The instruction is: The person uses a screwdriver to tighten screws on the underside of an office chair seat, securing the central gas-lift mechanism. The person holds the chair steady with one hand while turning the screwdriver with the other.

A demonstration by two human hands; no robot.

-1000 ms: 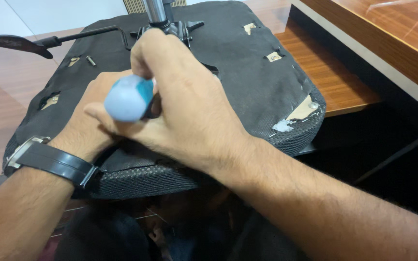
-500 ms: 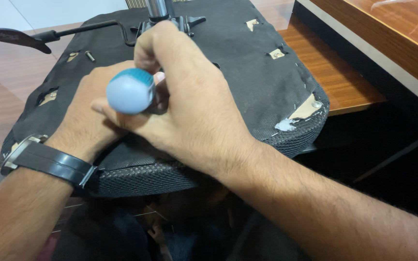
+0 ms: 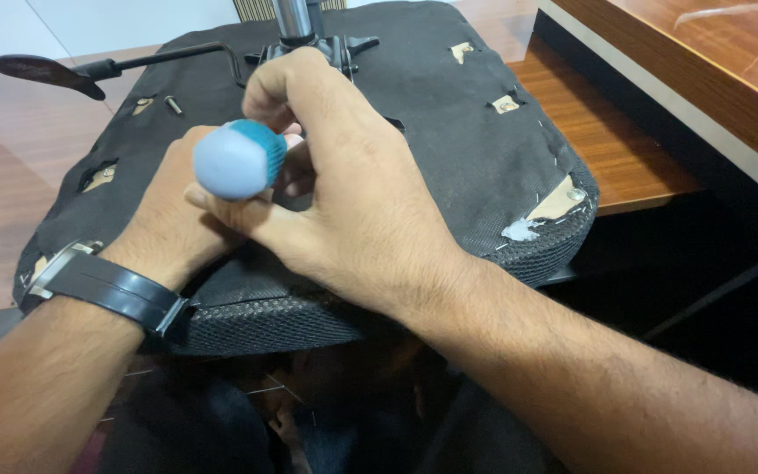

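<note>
An upturned office chair seat (image 3: 449, 132) lies before me, its black fabric underside facing up, torn in places so wood shows. My right hand (image 3: 353, 193) is wrapped around a screwdriver with a pale blue and teal handle (image 3: 237, 158), held upright over the seat's middle. My left hand (image 3: 168, 219), a black watch on its wrist, rests on the fabric under and beside the handle; its fingers are hidden behind the right hand. The tool's tip is hidden.
A metal gas-lift column (image 3: 293, 17) and a black mounting plate rise at the seat's far end. A black adjustment lever (image 3: 63, 70) sticks out to the left. A loose screw (image 3: 173, 104) lies on the fabric. A wooden desk (image 3: 695, 79) runs along the right.
The screwdriver handle has tipped up toward me, its rounded blue end now facing the camera. Both hands stay in the same spot on the seat.
</note>
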